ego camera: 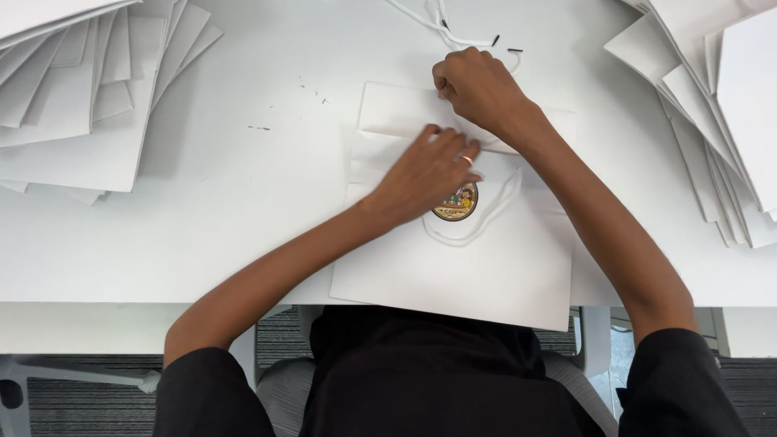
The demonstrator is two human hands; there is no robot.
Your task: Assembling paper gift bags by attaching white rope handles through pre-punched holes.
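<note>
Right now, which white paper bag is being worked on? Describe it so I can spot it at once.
On the white table, between two fanned stacks, one paper bag lies flat at the near edge. Only it shows a round coloured sticker and a white cord handle.

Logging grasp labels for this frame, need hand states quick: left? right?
Left hand: open, fingers spread flat, pressing on the white paper bag.
Right hand: closed in a fist at the bag's top edge; what it grips cannot be told.

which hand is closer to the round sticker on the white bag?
Left. The left hand lies flat on the white paper bag, its fingers just above the round sticker. The right hand is fisted farther up, at the bag's folded top edge.
</note>
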